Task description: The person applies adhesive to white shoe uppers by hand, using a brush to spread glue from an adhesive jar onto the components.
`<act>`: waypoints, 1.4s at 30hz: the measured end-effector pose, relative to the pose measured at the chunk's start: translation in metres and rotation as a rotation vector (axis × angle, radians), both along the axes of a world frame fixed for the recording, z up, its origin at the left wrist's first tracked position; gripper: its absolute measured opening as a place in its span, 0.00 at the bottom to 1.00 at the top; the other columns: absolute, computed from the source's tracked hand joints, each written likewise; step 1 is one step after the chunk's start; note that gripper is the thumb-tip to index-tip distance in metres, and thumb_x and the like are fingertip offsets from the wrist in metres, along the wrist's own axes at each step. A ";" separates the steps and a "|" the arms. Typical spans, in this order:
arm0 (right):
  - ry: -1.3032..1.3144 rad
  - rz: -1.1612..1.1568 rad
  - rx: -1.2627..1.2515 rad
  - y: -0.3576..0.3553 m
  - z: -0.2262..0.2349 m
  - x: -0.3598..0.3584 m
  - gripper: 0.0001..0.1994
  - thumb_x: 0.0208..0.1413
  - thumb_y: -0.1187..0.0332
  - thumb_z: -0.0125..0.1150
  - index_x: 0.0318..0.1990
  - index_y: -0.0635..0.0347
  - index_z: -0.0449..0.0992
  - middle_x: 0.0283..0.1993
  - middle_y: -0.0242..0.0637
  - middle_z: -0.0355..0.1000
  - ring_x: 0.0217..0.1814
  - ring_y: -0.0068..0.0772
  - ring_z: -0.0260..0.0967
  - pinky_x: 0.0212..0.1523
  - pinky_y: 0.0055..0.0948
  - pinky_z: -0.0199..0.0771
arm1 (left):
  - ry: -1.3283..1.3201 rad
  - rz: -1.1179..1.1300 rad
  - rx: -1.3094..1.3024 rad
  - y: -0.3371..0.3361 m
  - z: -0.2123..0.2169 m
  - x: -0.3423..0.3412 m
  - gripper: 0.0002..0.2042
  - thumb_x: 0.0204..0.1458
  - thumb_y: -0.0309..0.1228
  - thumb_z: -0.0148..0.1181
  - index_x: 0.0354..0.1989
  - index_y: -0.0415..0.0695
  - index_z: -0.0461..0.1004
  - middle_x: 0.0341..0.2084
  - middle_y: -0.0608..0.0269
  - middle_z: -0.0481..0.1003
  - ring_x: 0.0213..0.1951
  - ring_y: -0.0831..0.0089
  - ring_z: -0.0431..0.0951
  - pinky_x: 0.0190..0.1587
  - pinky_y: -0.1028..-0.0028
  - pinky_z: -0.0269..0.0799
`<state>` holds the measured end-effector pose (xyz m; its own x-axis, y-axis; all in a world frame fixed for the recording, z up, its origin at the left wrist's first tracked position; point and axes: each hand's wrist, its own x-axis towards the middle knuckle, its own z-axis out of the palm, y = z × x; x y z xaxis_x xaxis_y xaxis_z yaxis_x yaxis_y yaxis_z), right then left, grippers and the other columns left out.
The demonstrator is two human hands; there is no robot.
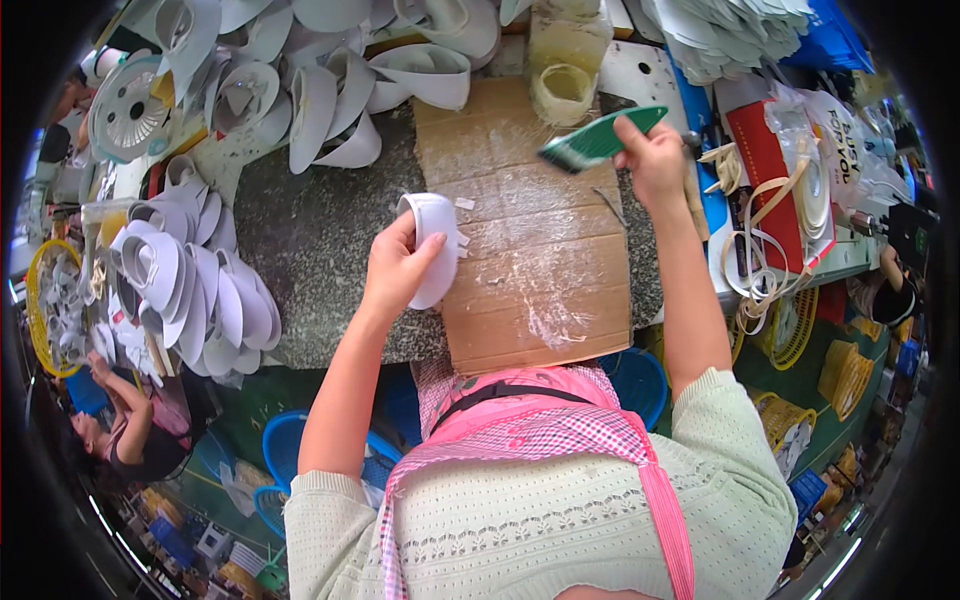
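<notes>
My left hand [402, 265] is closed on a white, rounded shoe upper [433, 250], the thumb over its face and the fingers tucked behind. It is held above the left edge of a brown cardboard sheet [540, 260] smeared with whitish, dried-looking residue. In my right hand [655, 165] is a green brush [600, 140], raised over the cardboard's far right, its dark bristle end pointing left. That end is slightly blurred. A glue-crusted yellowish pot [562, 95] stands just beyond the brush. Small white scraps [464, 204] lie beside the upper.
Stacked white uppers [200, 270] cover the bench's left side, with more [340, 100] at the back. A fan [128, 105] stands far left. On the right are a red box [765, 190] and coiled strips [765, 250]. Blue baskets [285, 450] sit below. Another person [130, 420] works at left.
</notes>
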<state>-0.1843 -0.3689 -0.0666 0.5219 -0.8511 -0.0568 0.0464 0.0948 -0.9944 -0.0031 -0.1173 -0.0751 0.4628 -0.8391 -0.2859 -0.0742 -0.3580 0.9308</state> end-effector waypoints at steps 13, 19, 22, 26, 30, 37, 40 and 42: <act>-0.323 0.739 -0.104 0.052 0.028 0.040 0.04 0.43 0.81 0.59 0.29 0.64 0.75 0.25 0.30 0.69 0.25 0.17 0.62 0.25 0.15 0.60 | 0.664 0.098 -0.205 0.024 0.039 -0.016 0.21 0.47 0.29 0.54 0.50 0.36 0.63 0.40 0.62 0.71 0.42 0.76 0.69 0.47 0.74 0.62; -0.350 0.608 -0.181 0.063 0.047 0.072 0.03 0.44 0.80 0.58 0.27 0.64 0.74 0.25 0.29 0.70 0.24 0.16 0.62 0.23 0.16 0.59 | 0.893 0.097 -0.345 0.019 0.049 -0.006 0.47 0.42 0.70 0.28 0.54 0.35 0.59 0.44 0.59 0.69 0.44 0.73 0.69 0.48 0.73 0.62; -0.262 0.819 -0.281 0.063 0.042 0.059 0.03 0.44 0.79 0.58 0.29 0.66 0.74 0.26 0.34 0.69 0.24 0.18 0.62 0.24 0.16 0.61 | 0.895 0.222 -0.278 0.017 0.060 -0.011 0.55 0.32 0.76 0.22 0.55 0.35 0.56 0.47 0.57 0.67 0.47 0.70 0.67 0.52 0.70 0.59; -0.339 0.477 -0.186 0.078 0.039 0.070 0.05 0.42 0.80 0.59 0.29 0.61 0.74 0.25 0.29 0.70 0.26 0.18 0.64 0.24 0.16 0.61 | 1.030 0.290 -0.340 0.009 0.067 -0.010 0.53 0.34 0.75 0.22 0.57 0.38 0.54 0.50 0.57 0.63 0.51 0.67 0.62 0.54 0.63 0.53; -0.274 0.778 -0.516 0.111 0.019 0.048 0.08 0.38 0.84 0.59 0.27 0.61 0.76 0.26 0.33 0.72 0.28 0.24 0.68 0.28 0.22 0.66 | 1.077 0.373 -0.345 0.012 0.055 -0.002 0.51 0.36 0.74 0.23 0.57 0.39 0.53 0.50 0.55 0.62 0.53 0.64 0.59 0.55 0.59 0.51; -0.333 0.526 -0.613 0.121 0.005 0.053 0.07 0.37 0.80 0.61 0.27 0.60 0.76 0.24 0.38 0.71 0.26 0.34 0.68 0.27 0.25 0.66 | 1.085 0.434 -0.366 0.007 0.056 0.006 0.50 0.38 0.73 0.22 0.56 0.39 0.54 0.49 0.55 0.62 0.52 0.62 0.59 0.56 0.58 0.48; -0.315 0.677 -0.536 0.133 -0.007 0.029 0.06 0.37 0.79 0.62 0.26 0.62 0.75 0.24 0.37 0.71 0.27 0.32 0.68 0.27 0.25 0.66 | 1.032 0.473 -0.376 0.010 0.045 0.012 0.47 0.40 0.72 0.26 0.55 0.38 0.54 0.48 0.54 0.62 0.52 0.61 0.59 0.55 0.58 0.51; -0.259 0.572 -0.316 0.122 -0.012 0.020 0.04 0.40 0.79 0.61 0.26 0.61 0.75 0.25 0.34 0.72 0.28 0.26 0.68 0.26 0.23 0.65 | 0.991 0.510 -0.388 0.009 0.038 0.017 0.44 0.44 0.68 0.29 0.55 0.38 0.55 0.49 0.56 0.63 0.52 0.62 0.60 0.53 0.62 0.55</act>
